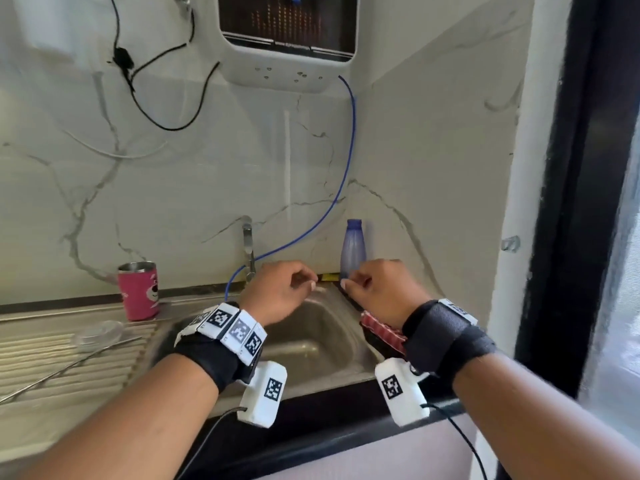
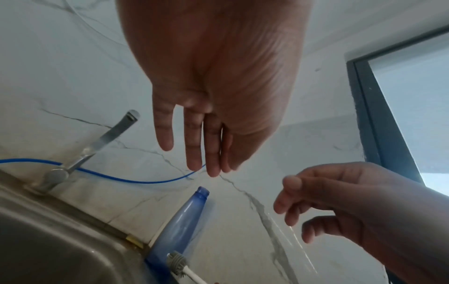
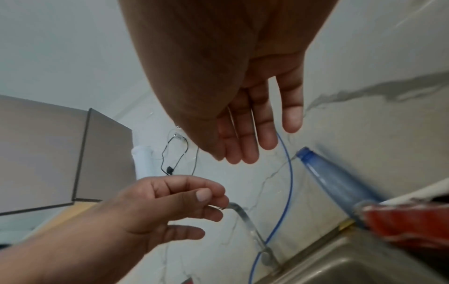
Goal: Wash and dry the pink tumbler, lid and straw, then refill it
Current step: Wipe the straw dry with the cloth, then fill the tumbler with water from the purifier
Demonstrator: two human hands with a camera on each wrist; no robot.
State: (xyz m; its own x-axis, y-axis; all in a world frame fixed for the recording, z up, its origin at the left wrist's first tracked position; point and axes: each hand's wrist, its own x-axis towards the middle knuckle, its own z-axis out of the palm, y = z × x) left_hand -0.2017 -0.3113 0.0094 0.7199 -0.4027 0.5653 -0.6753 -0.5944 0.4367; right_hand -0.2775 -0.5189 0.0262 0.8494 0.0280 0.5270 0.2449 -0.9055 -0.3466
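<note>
I see both hands over the sink (image 1: pixel 311 341): left hand (image 1: pixel 277 292) and right hand (image 1: pixel 377 289) loosely curled, holding nothing I can make out. Pink tumbler (image 1: pixel 138 291) stands left of the sink (lid (image 1: pixel 100 334) and straw (image 1: pixel 69 367) beside it on the drainboard).

Bare forearms, no sleeves. Left wrist: black strap (image 1: pixel 211 362) carrying a band of white marker tiles (image 1: pixel 230 329). Right wrist: black strap (image 1: pixel 446 337). Under each wrist hangs a white tagged camera box (image 1: pixel 265 393), black cable trailing.
</note>
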